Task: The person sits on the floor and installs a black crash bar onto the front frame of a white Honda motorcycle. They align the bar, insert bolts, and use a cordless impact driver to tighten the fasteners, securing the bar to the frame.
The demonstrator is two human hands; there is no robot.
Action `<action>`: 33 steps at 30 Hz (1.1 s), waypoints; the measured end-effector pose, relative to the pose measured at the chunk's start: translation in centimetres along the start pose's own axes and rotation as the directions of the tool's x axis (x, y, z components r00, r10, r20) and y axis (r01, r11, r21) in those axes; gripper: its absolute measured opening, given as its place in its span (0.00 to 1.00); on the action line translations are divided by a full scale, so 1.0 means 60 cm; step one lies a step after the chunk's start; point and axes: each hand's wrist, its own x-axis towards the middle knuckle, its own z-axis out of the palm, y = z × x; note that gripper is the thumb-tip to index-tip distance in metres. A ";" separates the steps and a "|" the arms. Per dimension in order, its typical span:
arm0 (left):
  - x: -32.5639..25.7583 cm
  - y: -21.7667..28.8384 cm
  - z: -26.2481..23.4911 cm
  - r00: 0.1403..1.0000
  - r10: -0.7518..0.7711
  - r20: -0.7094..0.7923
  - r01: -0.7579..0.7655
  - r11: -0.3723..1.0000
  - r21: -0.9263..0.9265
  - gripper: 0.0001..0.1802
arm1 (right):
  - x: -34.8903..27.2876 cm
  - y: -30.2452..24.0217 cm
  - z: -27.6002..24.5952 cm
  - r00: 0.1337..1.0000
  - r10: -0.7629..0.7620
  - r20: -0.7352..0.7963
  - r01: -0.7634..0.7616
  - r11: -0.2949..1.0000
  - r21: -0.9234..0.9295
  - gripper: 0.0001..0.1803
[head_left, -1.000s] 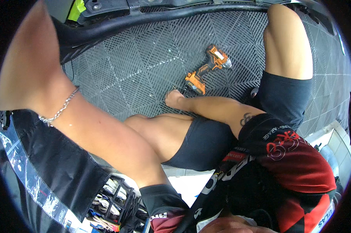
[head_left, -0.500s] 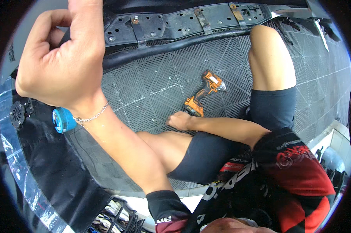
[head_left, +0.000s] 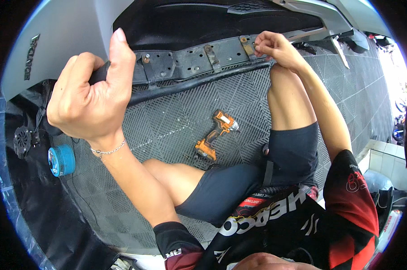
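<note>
Currently, left hand was clenched around the black bracket bar under the bumper. Right hand pinched 1 small fastener on it. Judged: hand-threading step; next needs steady alignment.

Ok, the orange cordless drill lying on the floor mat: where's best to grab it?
Probably by the handle of the orange cordless drill, between head and battery base. It lies flat on its side on the grey grid floor mat, handle free, so come from above; the right hand seems nearer.
</note>
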 end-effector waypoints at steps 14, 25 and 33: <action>0.008 0.013 -0.005 0.999 -0.032 0.008 0.032 0.999 0.019 0.17 | -0.014 0.117 -0.025 0.983 -0.032 0.182 0.020 0.998 0.065 0.07; 0.011 0.010 -0.011 0.997 -0.073 0.032 0.072 0.996 0.044 0.18 | -0.008 0.128 -0.019 0.995 0.008 0.101 -0.030 0.975 0.222 0.07; 0.007 0.005 -0.006 0.999 -0.042 0.012 0.041 0.998 0.051 0.20 | 0.078 0.099 -0.015 0.998 -0.046 0.035 0.039 0.983 0.178 0.06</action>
